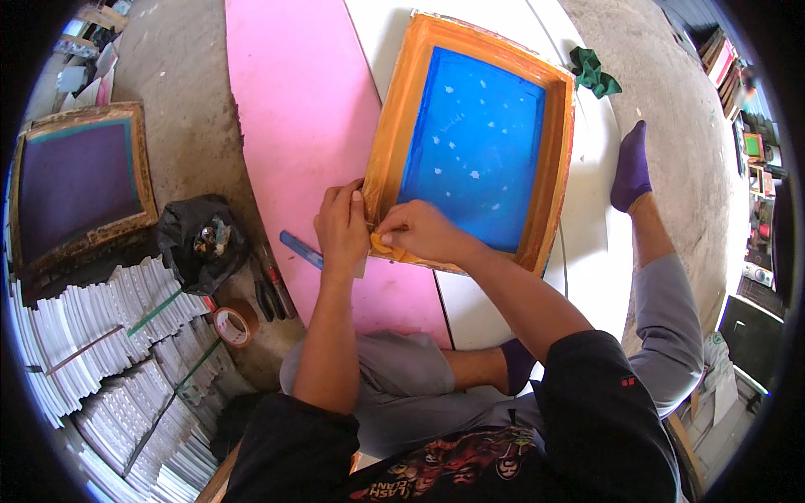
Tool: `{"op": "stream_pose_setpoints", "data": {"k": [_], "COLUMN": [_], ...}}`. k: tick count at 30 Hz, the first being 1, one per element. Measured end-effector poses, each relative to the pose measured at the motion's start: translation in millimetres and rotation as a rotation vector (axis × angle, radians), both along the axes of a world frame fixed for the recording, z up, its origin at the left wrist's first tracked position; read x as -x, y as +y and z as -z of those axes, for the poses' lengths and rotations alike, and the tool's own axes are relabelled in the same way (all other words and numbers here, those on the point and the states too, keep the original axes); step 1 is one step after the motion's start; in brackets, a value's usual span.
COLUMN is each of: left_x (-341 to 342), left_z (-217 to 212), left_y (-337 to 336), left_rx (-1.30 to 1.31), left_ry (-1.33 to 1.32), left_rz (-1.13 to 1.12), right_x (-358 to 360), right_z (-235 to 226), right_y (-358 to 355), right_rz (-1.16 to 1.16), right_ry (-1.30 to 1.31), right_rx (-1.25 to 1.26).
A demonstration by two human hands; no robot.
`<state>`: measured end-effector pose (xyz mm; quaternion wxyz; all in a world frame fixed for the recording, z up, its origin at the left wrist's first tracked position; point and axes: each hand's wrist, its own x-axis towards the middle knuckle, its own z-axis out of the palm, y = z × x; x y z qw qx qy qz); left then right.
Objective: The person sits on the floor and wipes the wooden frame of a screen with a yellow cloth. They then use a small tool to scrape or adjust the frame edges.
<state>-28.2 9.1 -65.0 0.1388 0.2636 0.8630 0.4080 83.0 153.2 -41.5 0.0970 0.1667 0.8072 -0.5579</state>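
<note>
Head view: my left hand (341, 230) presses near corner of orange-framed screen (474, 138), fingers curled over frame edge. My right hand (423, 232) pinches loose strip of yellow tape (384, 246) at same corner. Screen lies on pink board (302, 109) and white sheet (591, 243). Tape roll (236, 323), pliers (270, 293) on floor at left.

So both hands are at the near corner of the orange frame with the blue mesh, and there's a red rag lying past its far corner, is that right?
Not quite. The rag past the far corner is green, not red, as the head view shows. The rest holds: the left hand and right hand are both at the near corner of the orange frame with the blue mesh.
</note>
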Motion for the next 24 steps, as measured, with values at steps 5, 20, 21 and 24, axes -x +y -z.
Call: {"op": "stream_pose_setpoints", "data": {"k": [5, 20, 21, 24], "left_x": [-2, -3, -3, -2], "left_z": [-3, -10, -11, -11], "left_y": [2, 3, 5, 5], "left_rx": [0.001, 0.006, 0.021, 0.051], "left_ry": [-0.046, -0.07, -0.055, 0.005], "left_rz": [-0.014, 0.005, 0.012, 0.014], "right_x": [-13, 70, 82, 108], "right_z": [12, 49, 47, 40], "right_y": [-4, 111, 125, 146], "right_rz": [-0.042, 0.134, 0.181, 0.259], "right_ry": [0.279, 0.377, 0.304, 0.145], "right_rx": [-0.228, -0.898, -0.903, -0.899]}}
